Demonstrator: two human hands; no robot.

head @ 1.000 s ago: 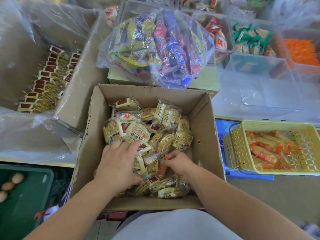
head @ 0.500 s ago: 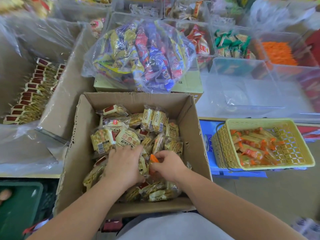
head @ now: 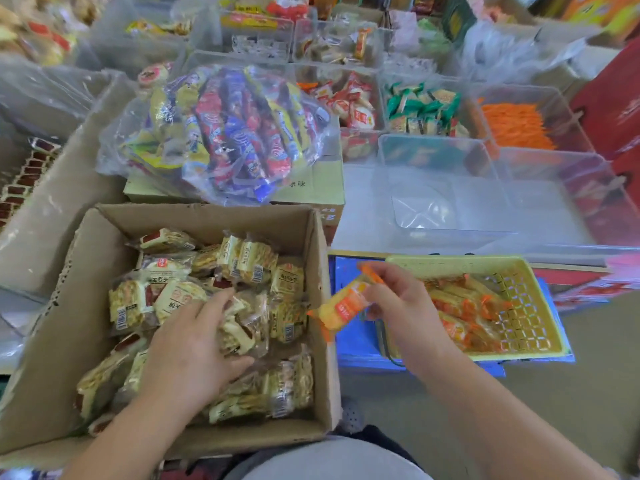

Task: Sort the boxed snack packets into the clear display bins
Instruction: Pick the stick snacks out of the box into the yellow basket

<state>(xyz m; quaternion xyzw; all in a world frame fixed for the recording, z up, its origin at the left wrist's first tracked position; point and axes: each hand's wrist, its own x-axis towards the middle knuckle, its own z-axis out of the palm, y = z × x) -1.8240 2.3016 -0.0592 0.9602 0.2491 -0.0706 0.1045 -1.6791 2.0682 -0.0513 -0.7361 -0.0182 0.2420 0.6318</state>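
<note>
Right hand (head: 398, 306) pinches the orange packet (head: 341, 311) beyond the right edge of the box (head: 207, 220), seemingly a stray; left hand (head: 194, 344), fingers flat, pins the pile (head: 242, 265).

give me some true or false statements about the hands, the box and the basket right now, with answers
1. The right hand pinches an orange packet. True.
2. The left hand is raised above the cardboard box, touching nothing. False: it rests on the beige packets inside the box.
3. The yellow basket is empty. False: it holds orange-ended packets.
4. The yellow basket stands to the right of the cardboard box. True.
5. The clear bag of mixed snacks lies inside the cardboard box. False: it sits on a closed carton behind the box.
</note>
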